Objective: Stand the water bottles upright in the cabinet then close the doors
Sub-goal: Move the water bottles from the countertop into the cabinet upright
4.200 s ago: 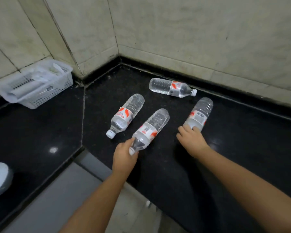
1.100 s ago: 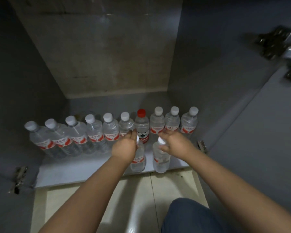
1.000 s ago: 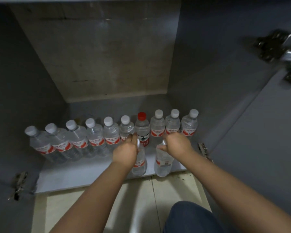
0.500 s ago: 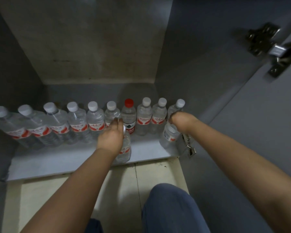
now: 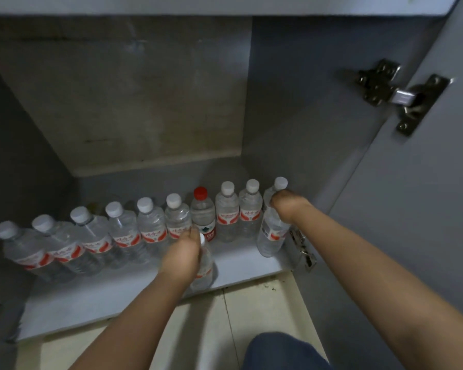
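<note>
While ten bottles (image 5: 150, 222) line cabinet shelf (image 5: 91, 303), hands clamp two more: left hand (image 5: 182, 256), right hand (image 5: 285, 206).

Clear water bottles (image 5: 150, 225) stand upright on cabinet (image 5: 118, 297) shelf

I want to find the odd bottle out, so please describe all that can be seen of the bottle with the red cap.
The red-capped bottle is clear plastic with a red screw cap and a dark and red label low on its body. It stands upright in the back row on the cabinet floor, close between white-capped bottles on both sides. The left hand hides part of its label; neither hand visibly holds it.
</note>
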